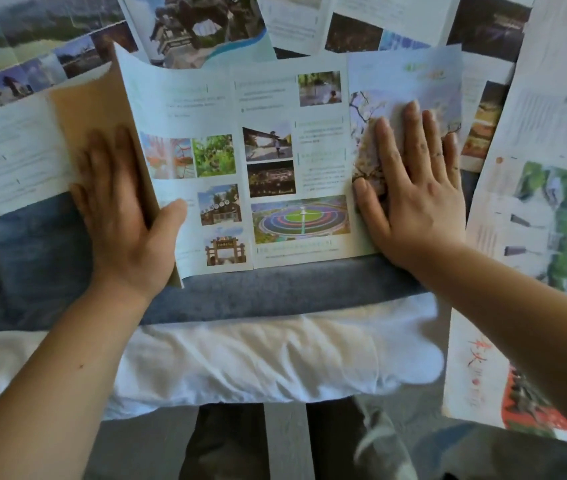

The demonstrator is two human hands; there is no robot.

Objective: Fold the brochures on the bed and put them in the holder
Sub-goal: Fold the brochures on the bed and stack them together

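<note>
A photo-covered brochure (268, 174) lies open on the bed in front of me. Its right panel is folded inward, and my right hand (413, 188) presses flat on that panel with straight fingers. My left hand (119, 209) holds the brochure's left panel, which is lifted and curling inward: the fingers are behind the paper, the thumb on its printed face. The tan back of that panel shows. No holder is visible.
Several other unfolded brochures lie around: one at the left (8, 157), some along the top (202, 26), more at the right (545, 202). A grey-blue blanket strip (275, 289) and white sheet (257, 362) mark the bed's near edge, with floor below.
</note>
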